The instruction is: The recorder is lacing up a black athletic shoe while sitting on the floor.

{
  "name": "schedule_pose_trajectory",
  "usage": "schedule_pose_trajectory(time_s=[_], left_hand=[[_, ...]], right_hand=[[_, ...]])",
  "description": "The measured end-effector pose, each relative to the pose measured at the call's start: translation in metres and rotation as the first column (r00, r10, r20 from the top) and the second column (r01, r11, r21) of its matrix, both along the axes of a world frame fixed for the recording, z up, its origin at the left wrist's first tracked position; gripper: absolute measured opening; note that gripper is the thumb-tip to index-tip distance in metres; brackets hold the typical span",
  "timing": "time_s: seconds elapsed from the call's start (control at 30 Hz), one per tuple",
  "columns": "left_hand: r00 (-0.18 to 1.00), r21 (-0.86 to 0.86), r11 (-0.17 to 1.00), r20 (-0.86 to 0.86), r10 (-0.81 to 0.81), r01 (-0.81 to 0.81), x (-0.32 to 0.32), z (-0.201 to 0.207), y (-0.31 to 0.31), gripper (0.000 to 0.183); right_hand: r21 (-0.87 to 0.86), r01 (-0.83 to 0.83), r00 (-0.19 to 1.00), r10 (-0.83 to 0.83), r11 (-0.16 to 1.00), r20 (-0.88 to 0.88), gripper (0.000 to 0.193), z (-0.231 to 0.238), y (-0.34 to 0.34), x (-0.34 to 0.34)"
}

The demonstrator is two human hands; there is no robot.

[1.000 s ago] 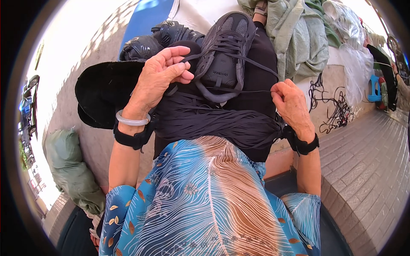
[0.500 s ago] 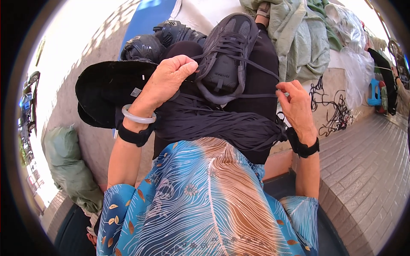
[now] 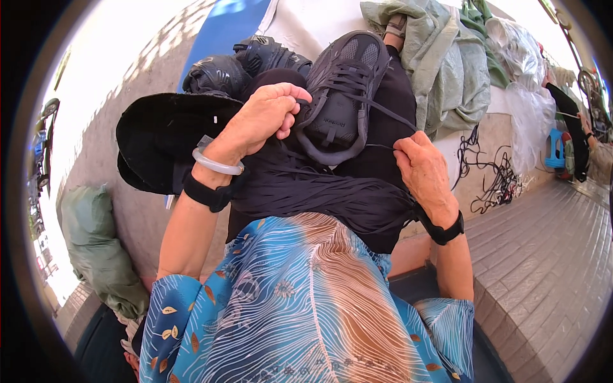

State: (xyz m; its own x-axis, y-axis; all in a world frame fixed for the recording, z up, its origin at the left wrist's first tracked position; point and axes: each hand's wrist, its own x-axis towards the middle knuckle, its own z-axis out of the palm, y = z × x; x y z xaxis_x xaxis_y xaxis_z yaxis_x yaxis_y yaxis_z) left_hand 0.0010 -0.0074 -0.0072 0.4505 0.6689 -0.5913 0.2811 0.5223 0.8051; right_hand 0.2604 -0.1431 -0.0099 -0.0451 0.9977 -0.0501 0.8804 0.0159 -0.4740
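A dark grey sneaker [image 3: 345, 83] rests on my lap, toe pointing away from me. My left hand [image 3: 265, 118] grips the shoe's left side by the eyelets, fingers curled on a lace end. My right hand [image 3: 421, 169] pinches the other end of the dark lace [image 3: 386, 113], which runs taut from the shoe's right side. A bundle of dark laces [image 3: 319, 191] lies across my thighs below the shoe. Both wrists carry black bands, and the left one also a pale bangle.
A black hat-like piece [image 3: 159, 137] lies at my left, with two more dark shoes [image 3: 246, 64] beyond it. Grey-green sacks [image 3: 447, 57] are piled at the far right. Loose dark laces [image 3: 491, 172] lie on the pavement at right. A green bag [image 3: 102, 255] sits at lower left.
My right hand has drawn the lace end in and down toward my lap. My left hand has shifted up and right, closing on the shoe's side.
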Motion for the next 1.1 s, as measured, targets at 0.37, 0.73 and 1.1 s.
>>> schedule_pose_trajectory(time_s=[0.37,0.73,1.1], left_hand=[[0.973,0.423,0.89,-0.212,-0.087,0.172,0.003,-0.004,-0.002,0.026],[0.929,0.535,0.811,-0.368,-0.028,0.236,0.015,-0.016,0.007,0.031],[0.905,0.618,0.737,-0.426,0.021,0.274,0.025,-0.025,0.018,0.027]], right_hand=[[-0.013,-0.131,0.991,0.131,0.991,-0.003,0.014,-0.007,0.009,-0.018],[0.061,0.043,0.967,-0.027,0.997,-0.253,0.007,-0.009,0.023,-0.009],[0.084,0.158,0.924,-0.117,0.984,-0.365,0.01,-0.016,0.063,-0.014]])
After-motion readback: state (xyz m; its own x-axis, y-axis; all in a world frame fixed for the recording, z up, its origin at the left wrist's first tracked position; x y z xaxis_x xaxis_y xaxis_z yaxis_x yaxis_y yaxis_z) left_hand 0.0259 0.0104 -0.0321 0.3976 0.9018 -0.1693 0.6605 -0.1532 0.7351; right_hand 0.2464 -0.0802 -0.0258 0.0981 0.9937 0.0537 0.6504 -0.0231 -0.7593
